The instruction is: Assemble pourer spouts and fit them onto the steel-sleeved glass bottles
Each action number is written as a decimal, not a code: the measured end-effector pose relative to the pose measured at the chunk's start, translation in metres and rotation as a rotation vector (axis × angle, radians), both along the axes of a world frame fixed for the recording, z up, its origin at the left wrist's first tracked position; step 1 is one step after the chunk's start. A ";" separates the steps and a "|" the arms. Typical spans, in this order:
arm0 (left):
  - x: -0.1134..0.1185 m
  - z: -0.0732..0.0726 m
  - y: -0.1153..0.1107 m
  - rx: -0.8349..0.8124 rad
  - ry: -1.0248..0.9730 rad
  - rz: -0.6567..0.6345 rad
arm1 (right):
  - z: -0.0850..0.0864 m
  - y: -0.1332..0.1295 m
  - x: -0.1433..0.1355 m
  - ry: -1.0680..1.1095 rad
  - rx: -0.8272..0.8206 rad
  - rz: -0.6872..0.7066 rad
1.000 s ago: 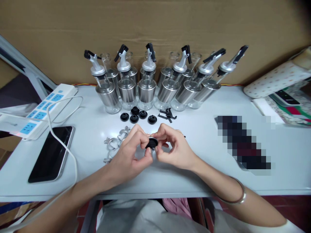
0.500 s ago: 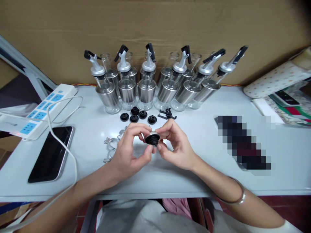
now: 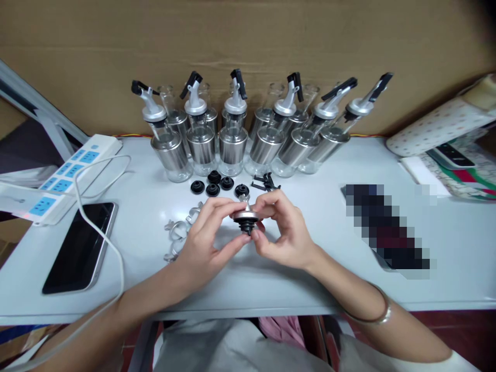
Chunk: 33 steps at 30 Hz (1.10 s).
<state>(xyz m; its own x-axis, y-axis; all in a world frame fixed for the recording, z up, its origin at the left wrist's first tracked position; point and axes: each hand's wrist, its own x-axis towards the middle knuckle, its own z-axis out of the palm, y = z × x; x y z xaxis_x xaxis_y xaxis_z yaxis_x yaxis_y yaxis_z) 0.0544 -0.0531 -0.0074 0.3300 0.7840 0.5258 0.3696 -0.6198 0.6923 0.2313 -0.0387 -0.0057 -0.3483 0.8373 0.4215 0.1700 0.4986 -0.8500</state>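
Note:
Between both hands I hold a bottle pourer [image 3: 246, 218], its silver spout pointing up and its ribbed black stopper below. My left hand [image 3: 211, 232] pinches it from the left, fingers at the silver rim and thumb under the stopper. My right hand [image 3: 284, 230] grips it from the right, thumb near the stopper's lower end. Just beyond the hands lie several black rubber stoppers [image 3: 213, 189] and a small pile of black levers [image 3: 267, 182]. Silver spout pieces [image 3: 179, 231] lie beside my left hand, which partly covers them.
Glass bottles with steel sleeves [image 3: 233, 145] stand in rows at the back, the front ones topped with pourers. A power strip [image 3: 73, 175], a white cable [image 3: 80, 199] and a phone [image 3: 79, 248] are on the left. A pixelated dark object [image 3: 387, 227] and a patterned roll [image 3: 437, 124] are right.
The pourer has tilted upright between my fingers, so its silver spout now shows above the rim. My left thumb has shifted slightly right under the stopper.

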 end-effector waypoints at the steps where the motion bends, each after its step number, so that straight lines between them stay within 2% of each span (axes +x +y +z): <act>1: 0.000 -0.001 0.000 0.008 -0.006 -0.001 | 0.001 0.001 0.001 -0.026 0.013 0.016; 6: -0.003 -0.003 0.003 0.066 -0.016 0.029 | 0.003 0.006 0.003 -0.124 0.098 0.024; 10: -0.003 -0.004 0.004 0.063 -0.047 0.032 | 0.001 0.010 0.003 -0.116 0.186 0.001; 17: -0.003 -0.004 0.003 -0.004 -0.044 -0.013 | 0.011 0.016 0.013 -0.205 0.146 0.013; 19: -0.002 -0.003 0.003 -0.028 -0.017 -0.009 | 0.013 0.022 0.022 -0.265 0.152 -0.115; 22: -0.002 -0.002 0.002 -0.083 0.017 -0.009 | 0.010 0.036 0.039 -0.440 0.186 -0.404; 24: -0.003 -0.001 0.002 -0.102 0.024 -0.010 | 0.005 0.045 0.048 -0.578 0.179 -0.488; 29: -0.003 0.002 0.002 -0.101 0.051 -0.029 | -0.011 0.051 0.049 -0.801 0.173 -0.454; 33: -0.002 0.004 0.002 -0.027 0.056 -0.065 | -0.014 0.045 0.041 -0.983 0.202 -0.368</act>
